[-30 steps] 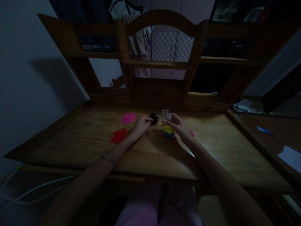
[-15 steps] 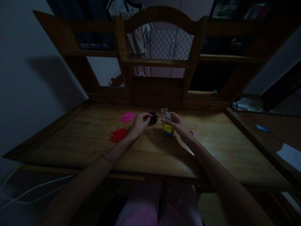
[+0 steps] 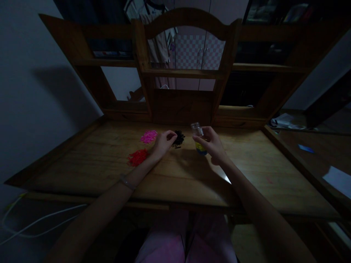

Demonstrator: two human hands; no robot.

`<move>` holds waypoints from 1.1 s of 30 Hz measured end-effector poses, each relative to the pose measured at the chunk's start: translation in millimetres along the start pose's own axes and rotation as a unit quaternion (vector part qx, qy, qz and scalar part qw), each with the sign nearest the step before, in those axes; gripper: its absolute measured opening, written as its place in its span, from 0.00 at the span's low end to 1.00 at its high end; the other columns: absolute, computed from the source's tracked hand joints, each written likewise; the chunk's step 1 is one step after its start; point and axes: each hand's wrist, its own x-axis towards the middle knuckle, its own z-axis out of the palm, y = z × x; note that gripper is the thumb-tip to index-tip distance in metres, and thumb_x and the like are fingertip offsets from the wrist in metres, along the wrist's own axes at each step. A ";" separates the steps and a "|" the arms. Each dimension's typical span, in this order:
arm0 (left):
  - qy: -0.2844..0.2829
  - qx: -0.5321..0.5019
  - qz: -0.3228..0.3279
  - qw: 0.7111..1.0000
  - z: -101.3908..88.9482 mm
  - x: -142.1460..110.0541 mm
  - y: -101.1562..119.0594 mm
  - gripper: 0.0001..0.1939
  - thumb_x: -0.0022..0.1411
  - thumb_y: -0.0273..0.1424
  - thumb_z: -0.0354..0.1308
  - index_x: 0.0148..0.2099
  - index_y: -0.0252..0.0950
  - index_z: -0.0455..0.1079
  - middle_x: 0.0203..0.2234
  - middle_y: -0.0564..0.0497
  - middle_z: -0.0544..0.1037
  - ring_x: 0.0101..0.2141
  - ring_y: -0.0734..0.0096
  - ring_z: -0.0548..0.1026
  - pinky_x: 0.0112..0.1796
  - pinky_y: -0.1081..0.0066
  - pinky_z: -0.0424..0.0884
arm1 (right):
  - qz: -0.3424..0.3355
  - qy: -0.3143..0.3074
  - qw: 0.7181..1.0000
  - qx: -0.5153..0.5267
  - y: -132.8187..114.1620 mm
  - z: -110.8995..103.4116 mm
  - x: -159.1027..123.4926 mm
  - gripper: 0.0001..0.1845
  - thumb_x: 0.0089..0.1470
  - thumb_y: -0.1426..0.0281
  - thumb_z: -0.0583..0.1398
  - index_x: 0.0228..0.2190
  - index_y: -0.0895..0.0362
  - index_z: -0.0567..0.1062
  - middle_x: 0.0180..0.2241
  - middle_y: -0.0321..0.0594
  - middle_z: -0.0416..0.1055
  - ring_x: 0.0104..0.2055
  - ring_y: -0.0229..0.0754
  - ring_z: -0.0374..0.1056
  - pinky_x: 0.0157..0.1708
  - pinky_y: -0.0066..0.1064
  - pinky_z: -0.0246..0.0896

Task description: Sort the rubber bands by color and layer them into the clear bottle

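Looping below the near left edge of the wooden surface, a white cord comes first on your left. Next is the bracelet around your left wrist, then the red pile of small strips, with the pink pile a little farther off and slightly right. Your left grip is just right of these, thumb and forefinger brought close together at the left side of the black pile; you cannot tell from here whether a piece is pinched between them. A few black pieces lie loose at that pile's near edge. To its right is the glass jar, yellow and blue inside, tilted with its clear neck leaning left and far. Your right grip is wrapped around the jar's right side, grasping it; whether its base touches the surface is unclear. Well to the right you have a blue card and, nearer, a white sheet.
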 end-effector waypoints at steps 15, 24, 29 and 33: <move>-0.011 0.020 -0.018 1.000 -1.8 -1.3 3.0 0.13 0.57 0.41 0.61 0.32 0.35 0.72 0.29 0.49 0.78 0.31 0.66 0.75 0.34 0.70 0.68 | -0.053 0.011 0.994 -0.100 10.9 -2.6 2.2 0.22 0.50 0.54 0.63 0.43 0.52 0.69 0.39 0.40 0.74 0.40 0.45 0.72 0.39 0.39 0.67; -0.002 -0.006 -0.035 0.999 0.3 -0.9 2.3 0.12 0.58 0.37 0.61 0.38 0.34 0.78 0.35 0.44 0.82 0.36 0.62 0.79 0.40 0.66 0.72 | -0.089 0.001 0.984 -0.155 5.6 -3.1 -0.3 0.21 0.52 0.56 0.63 0.44 0.52 0.69 0.40 0.41 0.74 0.40 0.45 0.72 0.39 0.37 0.66; 0.006 -0.023 -0.035 0.999 0.8 -0.7 5.2 0.10 0.56 0.33 0.64 0.38 0.33 0.78 0.36 0.43 0.82 0.37 0.62 0.79 0.41 0.65 0.74 | -0.087 0.000 0.983 -0.160 7.6 -2.8 0.0 0.21 0.53 0.56 0.62 0.45 0.52 0.68 0.39 0.42 0.75 0.40 0.45 0.71 0.38 0.37 0.66; 0.000 -0.034 -0.030 0.999 0.3 -1.4 7.0 0.09 0.55 0.31 0.64 0.38 0.32 0.78 0.35 0.43 0.82 0.37 0.62 0.80 0.42 0.64 0.74 | -0.091 -0.001 0.982 -0.166 7.3 -3.0 0.1 0.20 0.53 0.57 0.62 0.44 0.52 0.68 0.40 0.43 0.74 0.40 0.45 0.71 0.38 0.38 0.66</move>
